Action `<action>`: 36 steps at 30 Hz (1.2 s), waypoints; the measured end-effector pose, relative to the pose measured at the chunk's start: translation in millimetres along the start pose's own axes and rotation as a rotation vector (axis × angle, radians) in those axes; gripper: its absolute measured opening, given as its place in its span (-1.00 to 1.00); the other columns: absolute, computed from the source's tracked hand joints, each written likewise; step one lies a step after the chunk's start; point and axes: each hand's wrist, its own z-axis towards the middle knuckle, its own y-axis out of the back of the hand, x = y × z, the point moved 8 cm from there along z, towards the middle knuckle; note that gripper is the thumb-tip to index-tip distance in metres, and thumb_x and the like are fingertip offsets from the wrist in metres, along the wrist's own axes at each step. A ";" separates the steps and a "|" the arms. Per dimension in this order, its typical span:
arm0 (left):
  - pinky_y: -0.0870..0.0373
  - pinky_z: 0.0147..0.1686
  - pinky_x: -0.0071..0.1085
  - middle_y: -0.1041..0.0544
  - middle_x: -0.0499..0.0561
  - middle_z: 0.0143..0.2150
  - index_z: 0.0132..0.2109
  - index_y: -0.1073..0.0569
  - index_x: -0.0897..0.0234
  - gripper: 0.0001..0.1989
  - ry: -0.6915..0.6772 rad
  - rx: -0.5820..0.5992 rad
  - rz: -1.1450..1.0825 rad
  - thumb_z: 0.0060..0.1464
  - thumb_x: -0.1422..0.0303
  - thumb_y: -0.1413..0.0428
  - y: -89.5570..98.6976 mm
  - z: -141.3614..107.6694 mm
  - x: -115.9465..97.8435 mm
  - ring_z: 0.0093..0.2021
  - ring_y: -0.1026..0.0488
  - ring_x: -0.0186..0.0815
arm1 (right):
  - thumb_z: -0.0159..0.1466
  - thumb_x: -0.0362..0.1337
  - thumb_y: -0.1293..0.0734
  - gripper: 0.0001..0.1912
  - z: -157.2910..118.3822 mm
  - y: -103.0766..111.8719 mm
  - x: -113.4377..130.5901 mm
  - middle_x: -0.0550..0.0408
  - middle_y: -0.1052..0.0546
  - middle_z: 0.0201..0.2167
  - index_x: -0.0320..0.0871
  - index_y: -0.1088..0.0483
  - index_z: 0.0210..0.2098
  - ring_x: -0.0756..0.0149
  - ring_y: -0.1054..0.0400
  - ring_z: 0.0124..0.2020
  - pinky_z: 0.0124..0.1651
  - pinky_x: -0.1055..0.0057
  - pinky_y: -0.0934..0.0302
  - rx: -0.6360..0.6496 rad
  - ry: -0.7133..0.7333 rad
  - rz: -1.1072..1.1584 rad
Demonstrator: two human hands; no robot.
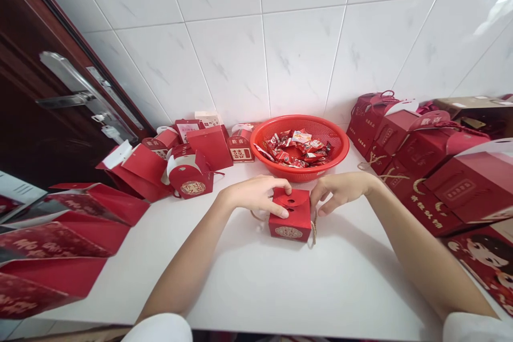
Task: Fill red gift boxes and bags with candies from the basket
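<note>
At the far left stands a dark door (pixel 24 133) with a metal handle (pixel 64 100) and keys (pixel 112 132). Along the left edge of the white desk (pixel 256 288) sit three open red cartons (pixel 96 227) with pale lettering. Toward the back-left corner is a cluster of red gift boxes (pixel 192 176), some with raised flaps, one with a round gold emblem.

The left hand (pixel 266 195) rests on a small red box (pixel 289 231), thumb and forefinger parted across its top; whether they grip or merely press, I cannot tell. That box stands upright about midway between the desk's side edges, gold emblem toward the front edge, two dark openings on top, and beige cord (pixel 314 230) hanging at its right side. Behind it, at the back edge, a red plastic basket (pixel 300 173) holds wrapped sweets (pixel 296 149).

The right hand (pixel 334 192) is at the box's right side by the cord, fingers bent; whether they pinch the cord, I cannot tell. Stacked red boxes (pixel 457 184) crowd the right edge, with a gold-brown box (pixel 473 102) at the back-right corner.
</note>
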 end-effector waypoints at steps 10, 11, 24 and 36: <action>-0.37 -0.37 -0.38 -0.59 -0.01 -0.19 -0.01 -0.58 0.18 -0.51 0.059 -0.163 -0.051 -0.11 0.11 -0.31 10.9 -13.9 -10.4 -0.33 -0.54 -0.19 | 0.07 -0.24 -0.57 -0.71 -24.7 36.5 23.5 0.12 -0.61 -0.44 -0.18 -0.54 -0.24 0.31 -0.52 -0.40 -0.24 0.35 -0.42 -0.440 0.227 0.626; -0.40 -0.32 -0.37 -0.60 0.00 -0.14 -0.01 -0.58 0.17 -0.52 0.024 -0.227 -0.095 -0.10 0.13 -0.31 18.1 -18.2 -13.5 -0.25 -0.55 -0.15 | 0.10 -0.24 -0.56 -0.72 -28.4 38.6 30.8 0.11 -0.61 -0.42 -0.17 -0.53 -0.22 0.29 -0.54 -0.37 -0.19 0.30 -0.43 -0.494 0.257 0.653; -0.35 0.17 0.09 -0.33 0.17 0.32 0.14 -0.46 0.14 -0.51 -0.488 -0.444 -1.039 0.09 0.12 -0.28 61.5 -61.4 -44.6 0.32 -0.26 0.16 | 0.15 -0.14 -0.52 -0.74 -51.0 39.8 73.6 0.06 -0.56 -0.28 -0.14 -0.50 -0.24 0.31 -0.45 -0.35 -0.28 0.32 -0.38 -1.022 0.273 0.435; -0.35 0.24 -0.08 -0.17 0.07 0.44 0.27 -0.34 0.05 -0.40 -0.581 -0.353 -0.941 0.10 0.24 -0.27 30.0 -46.4 -73.4 0.41 -0.13 0.10 | 0.24 -0.22 -0.32 -0.83 -35.0 25.1 80.9 0.14 -0.47 -0.53 -0.13 -0.42 -0.46 0.39 -0.18 -0.53 -0.45 0.40 -0.07 -1.266 0.022 -0.021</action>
